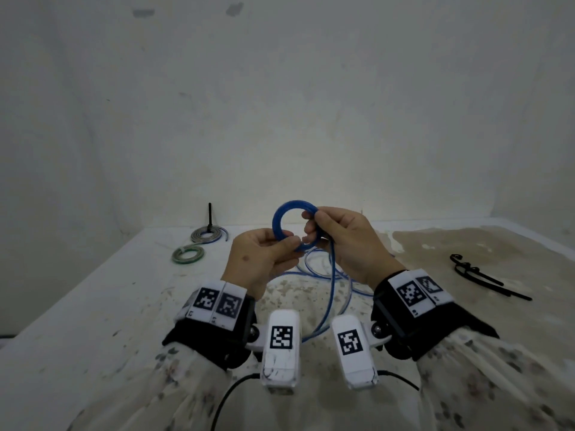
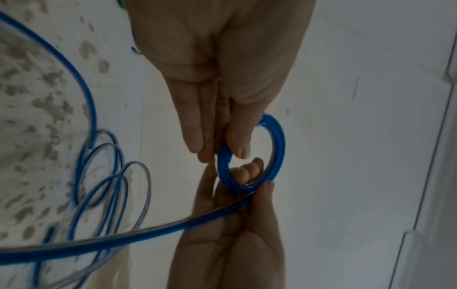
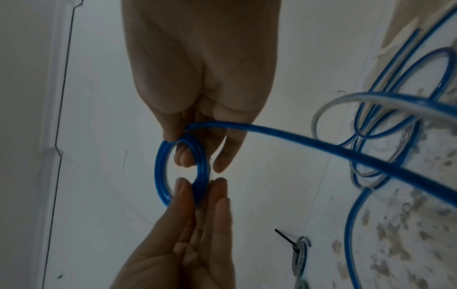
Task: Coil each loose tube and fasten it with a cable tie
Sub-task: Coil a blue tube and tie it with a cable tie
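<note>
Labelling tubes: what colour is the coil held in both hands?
Blue. The coil, pinched by the left hand and right hand, shows best in the head view.

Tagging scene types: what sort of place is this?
Likely a bare makeshift work area, not a kitchen or lab: a stained white table against a plain wall, with only tubes and cable ties laid out.
</note>
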